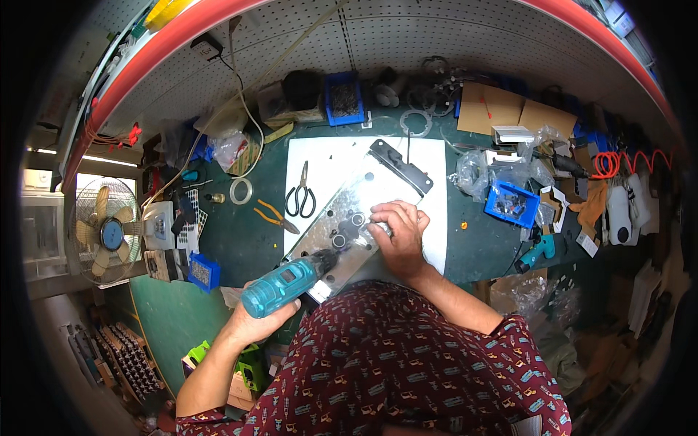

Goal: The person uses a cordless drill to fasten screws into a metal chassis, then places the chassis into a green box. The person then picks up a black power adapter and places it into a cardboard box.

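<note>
- Watching from my end, the left hand is wrapped around the teal drill, though the drill body hides most of the fingers.
- Drill's nose is over the near end of the metal plate. Can't tell if the tip is touching.
- I've got the right hand at the plate's right side, fingers half curled. Can't make out whether it's pinching anything.
- Plate lies slantwise on a white sheet on the green bench, with a black bar across its far end and two small rings near the right hand.
- Left of the plate: black-handled scissors and orange-handled pliers, both apart from the hands.
- Off right I see a blue bin with small bits in it, plus a second teal drill.
</note>
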Available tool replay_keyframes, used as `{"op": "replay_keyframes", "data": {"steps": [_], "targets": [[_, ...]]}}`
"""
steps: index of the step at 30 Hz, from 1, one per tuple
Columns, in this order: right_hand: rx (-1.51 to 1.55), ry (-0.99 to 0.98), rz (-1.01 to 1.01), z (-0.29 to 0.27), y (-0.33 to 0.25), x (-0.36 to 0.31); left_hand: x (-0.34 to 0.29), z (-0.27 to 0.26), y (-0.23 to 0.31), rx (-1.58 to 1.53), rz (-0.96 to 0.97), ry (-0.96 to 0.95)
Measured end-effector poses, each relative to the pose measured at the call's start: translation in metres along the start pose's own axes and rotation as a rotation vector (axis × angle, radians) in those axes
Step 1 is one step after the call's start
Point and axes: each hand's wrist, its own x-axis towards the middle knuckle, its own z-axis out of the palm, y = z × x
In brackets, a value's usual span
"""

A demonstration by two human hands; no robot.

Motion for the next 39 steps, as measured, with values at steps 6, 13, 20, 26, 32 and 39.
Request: {"op": "replay_keyframes", "data": {"steps": [6,13,20,26,32,39], "targets": [[0.037,0.034,-0.013,-0.002,0.008,-0.001,0.005,0.003,0.002,0.013,0.021,-0.002],[0.129,0.057,0.01,-0.008,0.015,0.001,0.018,-0.019,0.026,0.152,-0.034,-0.076],[0.114,0.069,-0.013,-0.006,0.013,0.003,0.06,-0.047,0.088,0.682,0.102,-0.309],[0.138,0.102,0.028,0.001,0.016,0.0,0.085,-0.048,0.112,0.835,0.095,-0.401],[0.169,0.144,0.02,0.005,0.018,0.0,0.083,-0.047,0.122,0.841,0.084,-0.429],[0.712,0.086,0.45,-0.016,-0.003,-0.002,0.053,-0.046,0.084,0.625,0.087,-0.305]]}}
